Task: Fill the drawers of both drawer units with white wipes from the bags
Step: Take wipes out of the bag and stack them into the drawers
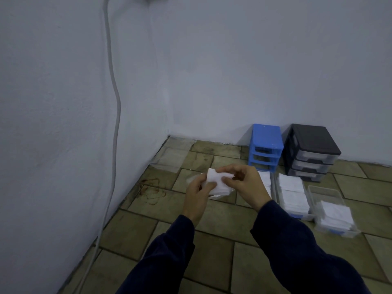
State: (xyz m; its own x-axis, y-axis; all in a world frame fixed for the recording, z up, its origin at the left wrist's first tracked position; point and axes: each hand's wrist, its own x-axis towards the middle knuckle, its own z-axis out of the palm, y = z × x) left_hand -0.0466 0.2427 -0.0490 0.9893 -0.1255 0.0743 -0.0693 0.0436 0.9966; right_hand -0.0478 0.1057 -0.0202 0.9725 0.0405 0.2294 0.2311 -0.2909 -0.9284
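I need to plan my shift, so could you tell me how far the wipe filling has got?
Done: three drawers lie out on the floor holding wipes. In hand: the left hand and right hand hold a wipe stack. Left: the blue unit shows empty slots; the black unit's drawers remain in.

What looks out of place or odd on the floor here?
The blue drawer unit has empty slots; its drawers lie on the floor, holding wipes. Empty clear bags lie by the wall, and a reddish stain marks the tiles. Both hands hold a wipe stack.
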